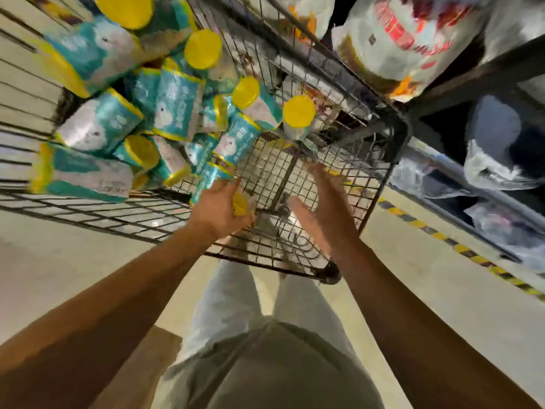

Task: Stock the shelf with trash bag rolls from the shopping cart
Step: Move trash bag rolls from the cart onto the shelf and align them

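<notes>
Gripping a trash bag roll (219, 184) from below, the left hand (222, 209) has its fingers curled round the roll's yellow end at the near end of the shopping cart (392, 128); motion blur hides the exact finger placement. Right hand (320, 208) holds nothing, its fingers spread and straight above the cart's wire floor, just beside the held roll at its 3 o'clock. From the held roll, the heap of teal-and-white trash bag rolls (141, 119) with yellow ends extends toward 10 and 11 o'clock, lying crosswise on one another and filling the far half of the cart. Two rolls stand nearly upright at 1 o'clock of the held roll, against the cart's side mesh. Shelf (460, 78), dark-framed, stands beside the cart at 2 o'clock, carrying large white bagged goods (407, 36) with red print above and clear-wrapped items below. Yellow-and-black floor tape (460, 249) runs along the shelf's foot at 4 o'clock.
</notes>
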`<action>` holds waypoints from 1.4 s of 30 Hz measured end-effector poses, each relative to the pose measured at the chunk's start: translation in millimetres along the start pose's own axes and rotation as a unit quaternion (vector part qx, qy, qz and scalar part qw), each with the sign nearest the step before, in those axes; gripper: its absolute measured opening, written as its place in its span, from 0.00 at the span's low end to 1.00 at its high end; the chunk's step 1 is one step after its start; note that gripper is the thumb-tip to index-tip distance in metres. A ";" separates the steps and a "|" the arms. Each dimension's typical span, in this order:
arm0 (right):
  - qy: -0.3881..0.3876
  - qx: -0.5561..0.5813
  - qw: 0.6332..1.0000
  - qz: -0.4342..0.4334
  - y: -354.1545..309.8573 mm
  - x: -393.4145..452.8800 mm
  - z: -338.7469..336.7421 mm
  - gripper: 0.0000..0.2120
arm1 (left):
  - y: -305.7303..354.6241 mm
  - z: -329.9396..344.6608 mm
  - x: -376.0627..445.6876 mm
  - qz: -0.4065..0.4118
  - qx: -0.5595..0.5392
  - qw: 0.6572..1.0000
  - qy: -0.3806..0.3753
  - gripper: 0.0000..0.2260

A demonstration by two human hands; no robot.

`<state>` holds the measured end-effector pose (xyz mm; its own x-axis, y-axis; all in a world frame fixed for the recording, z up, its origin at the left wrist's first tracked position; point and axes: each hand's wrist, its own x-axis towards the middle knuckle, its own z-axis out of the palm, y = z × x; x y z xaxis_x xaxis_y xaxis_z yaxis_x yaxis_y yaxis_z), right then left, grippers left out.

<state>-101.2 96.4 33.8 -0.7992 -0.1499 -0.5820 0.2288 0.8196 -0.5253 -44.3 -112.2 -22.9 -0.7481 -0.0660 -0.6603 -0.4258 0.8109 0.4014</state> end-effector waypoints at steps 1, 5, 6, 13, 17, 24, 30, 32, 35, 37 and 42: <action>0.006 -0.001 1.000 0.015 -0.9 7.6 9.6 0.34 | -5.0 5.3 12.5 -0.011 0.015 0.999 -0.037 0.44; 0.022 0.051 0.997 0.061 7.2 34.1 43.7 0.31 | -19.9 32.6 53.6 -0.025 0.033 0.992 -0.120 0.46; 0.005 0.048 0.997 0.068 7.8 39.2 50.1 0.32 | -22.7 38.7 60.1 -0.023 0.043 0.990 -0.133 0.46; 0.002 0.028 0.996 0.090 24.0 65.8 71.6 0.33 | -29.7 56.7 77.6 0.001 0.109 0.983 -0.146 0.45; 0.009 0.035 0.996 0.080 26.7 84.1 70.3 0.34 | -26.6 43.2 92.2 -0.020 0.056 0.995 -0.074 0.38; 0.107 0.084 0.990 0.024 27.4 154.2 60.2 0.42 | -24.0 28.5 136.5 -0.016 -0.003 1.000 -0.010 0.37; 0.149 0.084 0.985 0.019 26.0 212.7 69.3 0.51 | -12.5 43.0 154.5 -0.031 -0.005 1.000 0.004 0.36; 0.165 0.103 0.981 0.012 27.2 224.3 77.3 0.50 | -11.9 44.8 156.8 -0.035 -0.023 0.999 0.006 0.36; 0.187 0.166 0.968 0.007 33.6 233.3 86.2 0.45 | -14.2 39.8 156.0 -0.037 -0.059 0.998 -0.006 0.36; 0.173 0.201 0.964 0.024 34.8 230.5 82.9 0.44 | -15.8 31.9 150.8 -0.028 -0.073 0.997 -0.017 0.36; 0.118 0.289 0.950 0.011 34.6 178.7 48.8 0.36 | -6.4 -15.1 126.2 -0.034 -0.153 0.988 -0.008 0.32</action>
<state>-208.9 71.0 -118.7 -0.8773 0.0485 -0.4775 0.4599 0.3698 -0.8073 -143.7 -134.6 -99.2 -0.7057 -0.1020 -0.7012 -0.6099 0.5912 0.5277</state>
